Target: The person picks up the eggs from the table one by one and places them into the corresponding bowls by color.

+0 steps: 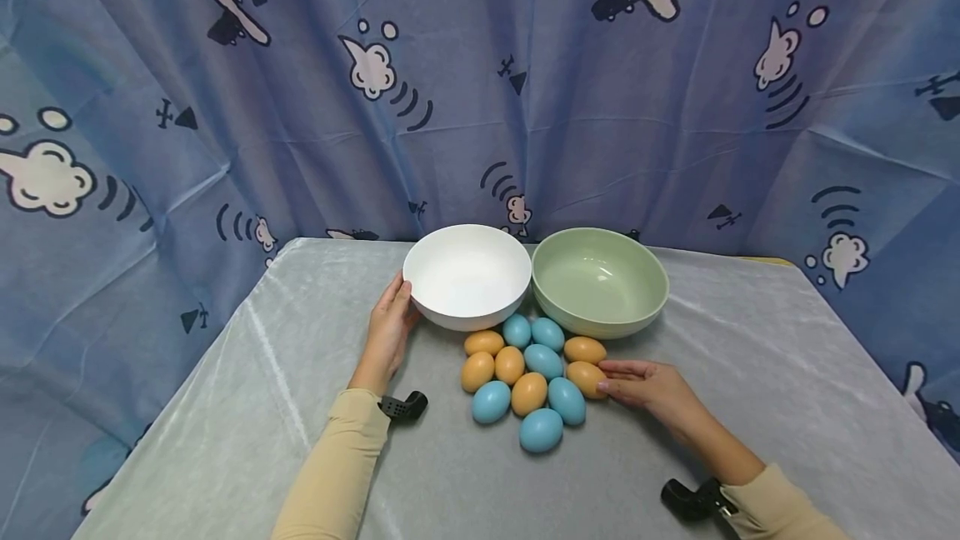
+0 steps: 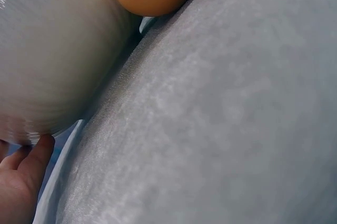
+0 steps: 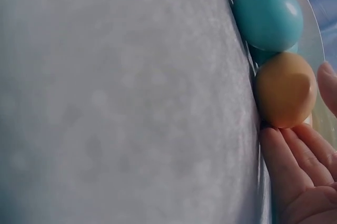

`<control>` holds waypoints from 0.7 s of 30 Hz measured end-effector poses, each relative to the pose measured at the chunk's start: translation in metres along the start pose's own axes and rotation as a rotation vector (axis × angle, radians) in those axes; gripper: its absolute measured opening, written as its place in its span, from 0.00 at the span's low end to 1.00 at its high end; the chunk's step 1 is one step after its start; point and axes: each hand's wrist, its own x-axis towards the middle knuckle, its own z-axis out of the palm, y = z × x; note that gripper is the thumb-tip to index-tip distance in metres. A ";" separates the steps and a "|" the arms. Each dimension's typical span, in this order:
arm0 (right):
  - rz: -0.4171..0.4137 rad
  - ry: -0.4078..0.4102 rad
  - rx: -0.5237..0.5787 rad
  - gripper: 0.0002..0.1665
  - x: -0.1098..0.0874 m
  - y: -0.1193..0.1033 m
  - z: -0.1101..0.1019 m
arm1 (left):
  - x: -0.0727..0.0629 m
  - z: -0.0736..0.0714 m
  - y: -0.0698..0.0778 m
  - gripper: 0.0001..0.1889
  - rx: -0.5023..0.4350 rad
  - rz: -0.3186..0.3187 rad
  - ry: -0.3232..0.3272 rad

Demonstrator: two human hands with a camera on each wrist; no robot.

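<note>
In the head view, my left hand (image 1: 387, 332) rests against the left side of a white bowl (image 1: 471, 273), its fingertips touching the outer wall. The left wrist view shows those fingers at the bowl's underside. Straight fingers of my right hand (image 1: 652, 394) touch the right end of an orange egg (image 1: 585, 380) lying on the cloth. From the right wrist, the thumb stands apart from that egg (image 3: 286, 90). A group of orange and blue eggs lies in front of the bowls, including a blue egg (image 1: 541, 430) nearest me. Both bowls' visible insides hold nothing.
A light green bowl (image 1: 600, 282) stands right beside the white one at the back. Grey cloth (image 1: 225, 440) covers the table. A blue curtain (image 1: 465, 90) printed with planes hangs behind it. Each wrist carries a black camera mount (image 1: 405, 407).
</note>
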 end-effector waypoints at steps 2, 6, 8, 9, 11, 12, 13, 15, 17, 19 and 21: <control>0.003 -0.003 0.002 0.34 0.000 0.000 0.000 | 0.000 0.000 0.000 0.33 0.002 -0.004 0.004; 0.000 -0.005 -0.007 0.34 0.001 0.001 0.000 | 0.001 0.000 0.000 0.33 0.008 0.002 -0.003; 0.003 0.003 -0.010 0.34 0.001 0.000 0.001 | 0.001 -0.001 -0.001 0.34 0.012 0.006 -0.005; 0.000 0.002 -0.016 0.34 0.001 0.001 0.001 | 0.001 0.000 0.000 0.34 0.013 0.006 -0.004; -0.008 0.004 -0.022 0.34 0.001 0.001 0.001 | 0.001 -0.001 0.000 0.34 0.015 0.003 -0.001; -0.010 0.007 -0.023 0.34 0.001 0.001 0.002 | 0.000 -0.001 0.000 0.33 0.015 0.001 0.002; -0.012 0.009 -0.025 0.34 0.000 0.001 0.002 | 0.000 -0.001 0.000 0.33 0.017 0.003 0.001; -0.017 0.012 -0.029 0.34 0.000 0.001 0.003 | 0.000 -0.001 0.000 0.33 0.018 0.006 -0.002; -0.021 0.017 -0.036 0.34 0.000 0.001 0.004 | 0.000 -0.001 0.000 0.34 0.016 0.011 -0.007; -0.019 0.027 -0.045 0.34 0.000 0.001 0.005 | 0.000 -0.002 -0.001 0.34 0.015 0.019 -0.014; -0.016 0.040 -0.049 0.34 0.000 0.000 0.005 | 0.000 -0.002 -0.001 0.34 0.010 0.011 -0.007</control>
